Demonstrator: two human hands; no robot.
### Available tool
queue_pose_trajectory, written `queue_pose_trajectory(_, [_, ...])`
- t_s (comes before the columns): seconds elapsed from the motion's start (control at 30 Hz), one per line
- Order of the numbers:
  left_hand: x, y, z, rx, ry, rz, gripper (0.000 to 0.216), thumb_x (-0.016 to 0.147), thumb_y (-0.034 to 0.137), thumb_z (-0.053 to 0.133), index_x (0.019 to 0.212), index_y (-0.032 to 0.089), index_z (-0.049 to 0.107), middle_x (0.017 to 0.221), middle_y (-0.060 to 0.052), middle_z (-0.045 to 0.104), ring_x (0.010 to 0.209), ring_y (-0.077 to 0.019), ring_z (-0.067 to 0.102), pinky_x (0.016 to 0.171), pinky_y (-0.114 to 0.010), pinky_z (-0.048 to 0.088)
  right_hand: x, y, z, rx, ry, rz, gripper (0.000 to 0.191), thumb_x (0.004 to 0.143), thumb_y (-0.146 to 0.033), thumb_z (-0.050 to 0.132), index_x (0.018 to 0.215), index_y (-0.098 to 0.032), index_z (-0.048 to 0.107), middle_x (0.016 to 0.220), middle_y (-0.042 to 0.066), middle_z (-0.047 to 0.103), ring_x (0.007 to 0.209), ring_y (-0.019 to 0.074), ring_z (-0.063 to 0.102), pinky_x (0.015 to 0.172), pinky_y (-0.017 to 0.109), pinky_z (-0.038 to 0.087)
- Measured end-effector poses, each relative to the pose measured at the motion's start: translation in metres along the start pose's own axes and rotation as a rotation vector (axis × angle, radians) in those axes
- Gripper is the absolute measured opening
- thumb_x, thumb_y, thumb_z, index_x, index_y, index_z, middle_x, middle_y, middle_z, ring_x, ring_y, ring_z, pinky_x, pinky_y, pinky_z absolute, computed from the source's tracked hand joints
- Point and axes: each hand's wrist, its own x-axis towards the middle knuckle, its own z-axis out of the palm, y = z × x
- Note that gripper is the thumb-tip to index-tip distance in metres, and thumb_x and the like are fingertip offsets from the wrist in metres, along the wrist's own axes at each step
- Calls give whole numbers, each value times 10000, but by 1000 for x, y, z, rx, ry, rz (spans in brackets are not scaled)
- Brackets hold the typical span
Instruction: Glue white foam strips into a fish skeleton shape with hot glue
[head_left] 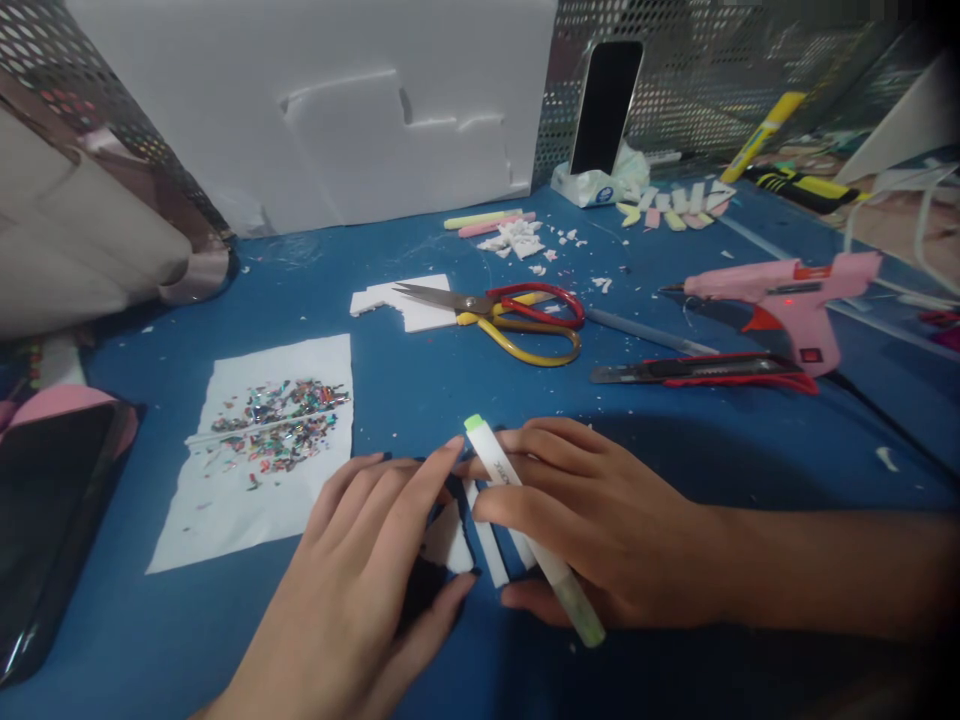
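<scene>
Two hands over a blue table [420,400]. The right hand [630,530] gripped a marker [495,458] between its index and middle fingers; the index finger hid the middle of the barrel. Beneath this grip lay a white strip [489,545] and a second strip [522,548], their far ends partly covered by the fingers. Whether the fingertips pinched either could not be made out. The left hand [367,550], fingers curled, covered most of a white piece [450,542]; its hold was likewise hidden. Left of the grip, a dark phone [56,520] was cut off by the picture's edge; right of it, the forearm faded into shadow.

Lettering on the marker, just ahead of the index finger, was partly covered and could not be read in full. Ahead and to the right, a cutter [705,369] bore print too small to read; farther ahead, a packet [585,188] showed a blue round mark, also illegible.
</scene>
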Motion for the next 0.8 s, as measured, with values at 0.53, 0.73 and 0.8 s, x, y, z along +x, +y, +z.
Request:
queue_pose_trajectory(0.53, [5,10,2,-38,-16,-78,807,818,327,646,1478,113,235,1346,-145,498,1221,-292,438,1029,-445,372,-8,11,-8,127,-26,83,422,880,-473,585,1153,-167,485,1067,73,598,1033,208,474,950,353,349])
queue_pose_trajectory(0.73, [11,17,5,-51,-34,-108,875,814,319,664,1504,106,171,1331,-146,493,1223,-286,428,1063,-456,326,-8,12,-8,133,-25,87,398,904,-462,559,1145,-154,488,1070,88,594,1025,220,480,936,362,357])
queue_pose_trajectory(0.8, [12,18,5,-50,-21,-111,828,841,285,623,1505,98,165,1303,-146,506,1213,-278,431,1061,-454,324,-8,12,-8,140,-26,88,402,910,-465,552,1155,-154,485,1093,93,591,1046,222,480,948,365,355])
